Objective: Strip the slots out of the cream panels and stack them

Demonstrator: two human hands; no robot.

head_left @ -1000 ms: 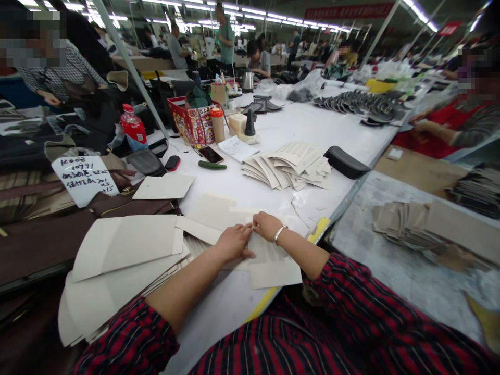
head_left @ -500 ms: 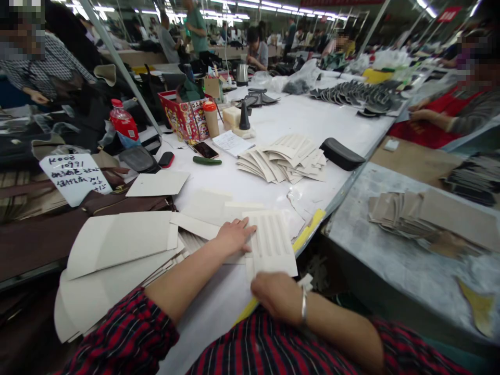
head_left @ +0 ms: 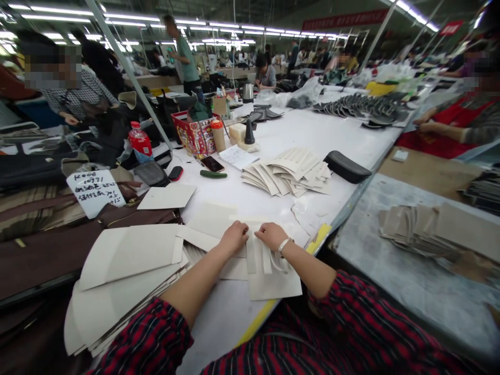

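At the table's front edge lies a cream rectangular panel with narrow pale strips on it. My left hand is closed in a pinch at the top end of one pale strip, which hangs along the panel's left side. Just to the right, my right hand pinches the upper end of another pale strip; a bracelet is on that wrist. Further strips curl under the right hand, partly hidden by it. Beneath my left forearm are more cream sheets.
Large curved cream panels are stacked at the left. Ahead lie a fanned pile of cream pieces, a black case, a cucumber and a phone. Yellow tape marks the table edge. Co-workers sit and stand around.
My right hand has moved up from the panel's lower edge to its top, beside my left hand. Both hands now pinch strips, which are partly lifted. The head view has tilted up slightly.
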